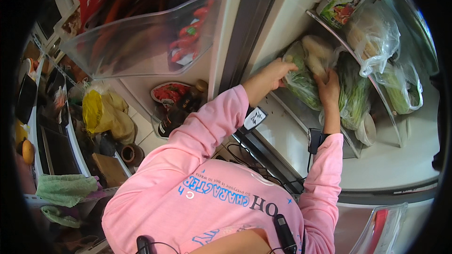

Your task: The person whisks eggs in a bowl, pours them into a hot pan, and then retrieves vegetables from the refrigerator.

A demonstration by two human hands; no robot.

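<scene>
Inside an open fridge, a clear plastic bag of green vegetables (303, 86) rests on a shelf. My left hand (279, 72) grips the left side of this bag between thumb and fingers. A pale, long root vegetable (314, 51) lies against the bag, seemingly under thin plastic. My right hand (328, 86) has its fingers around the lower end of that pale vegetable. Just right of my right hand is another clear bag of leafy green stalks (355, 102). A white bowl (366, 130) sits beside those stalks, partly hidden.
The glass shelf edge (383, 93) runs close to my right hand. A knotted plastic bag (374, 38) and a drink carton (342, 1) sit on that shelf. At left, the fridge door bin (141, 47) holds red-printed packages. Bottles (176, 113) stand in another door bin.
</scene>
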